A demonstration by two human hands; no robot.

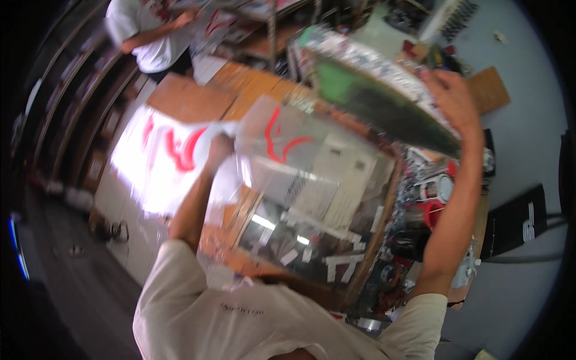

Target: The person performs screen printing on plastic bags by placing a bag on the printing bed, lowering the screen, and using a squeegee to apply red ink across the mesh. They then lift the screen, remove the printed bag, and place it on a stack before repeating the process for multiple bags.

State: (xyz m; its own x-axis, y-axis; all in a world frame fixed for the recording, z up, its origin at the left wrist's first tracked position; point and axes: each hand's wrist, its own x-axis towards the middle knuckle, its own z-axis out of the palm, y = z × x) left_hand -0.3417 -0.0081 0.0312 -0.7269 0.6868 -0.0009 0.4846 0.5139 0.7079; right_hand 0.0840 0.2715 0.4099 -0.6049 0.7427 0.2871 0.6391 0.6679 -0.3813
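Note:
My right hand (453,99) grips the near right end of a framed printing screen (384,102), raised and tilted, with a green-black mesh and a whitish, taped-looking rim. My left hand (222,147), blurred, is closed at the left edge of a clear plastic sheet (255,129) bearing red curved marks. That sheet lies partly over a glass-like work surface (276,237) with papers and tape pieces on it. Left of my left hand, bright white sheets (135,174) with similar red marks spread out; their overlap hides where one ends.
Cans (438,188) and a red container (431,211) crowd the bench's right side. A brown board (489,90) lies beyond my right hand. Shelves (66,114) line the left. Another person (159,36) at the back left holds a red-marked sheet.

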